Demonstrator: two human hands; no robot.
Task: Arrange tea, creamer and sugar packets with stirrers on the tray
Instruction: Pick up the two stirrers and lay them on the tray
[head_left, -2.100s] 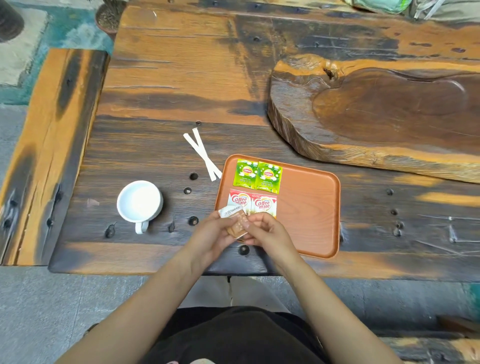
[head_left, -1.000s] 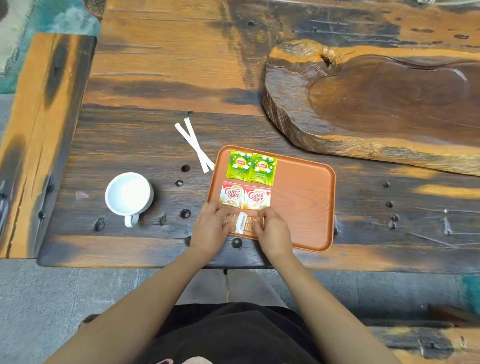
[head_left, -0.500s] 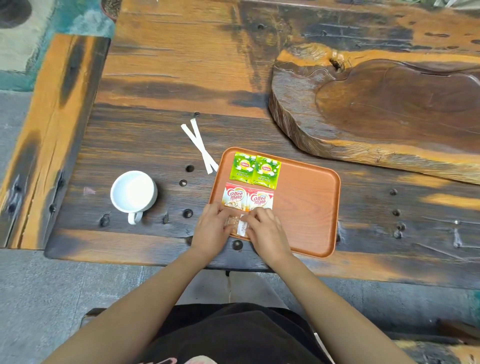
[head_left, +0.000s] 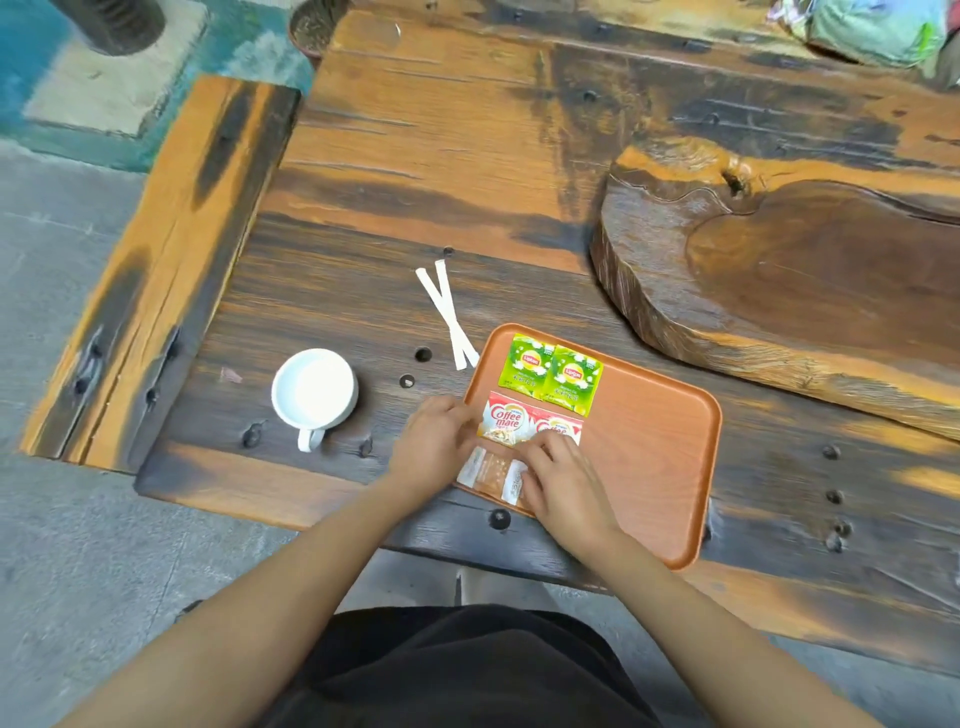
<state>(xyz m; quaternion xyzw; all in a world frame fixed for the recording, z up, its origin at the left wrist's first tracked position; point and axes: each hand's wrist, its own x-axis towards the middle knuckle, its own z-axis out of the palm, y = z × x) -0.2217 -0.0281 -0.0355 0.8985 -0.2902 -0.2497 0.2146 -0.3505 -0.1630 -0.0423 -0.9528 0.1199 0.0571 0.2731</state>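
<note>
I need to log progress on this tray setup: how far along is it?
Done: two tea packets and two creamer packets sit in rows on the tray. In hand: the left hand and right hand are setting down sugar packets. Left: both stirrers lie on the table.

packets (head_left: 549, 375) on tray (head_left: 649, 441), stirrers (head_left: 448, 316) beside

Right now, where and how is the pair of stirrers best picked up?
Pinch the stirrers at their far, splayed ends, coming from above on the left. They lie flat on the table, crossing near the tray, so the near ends crowd its rim.
</note>
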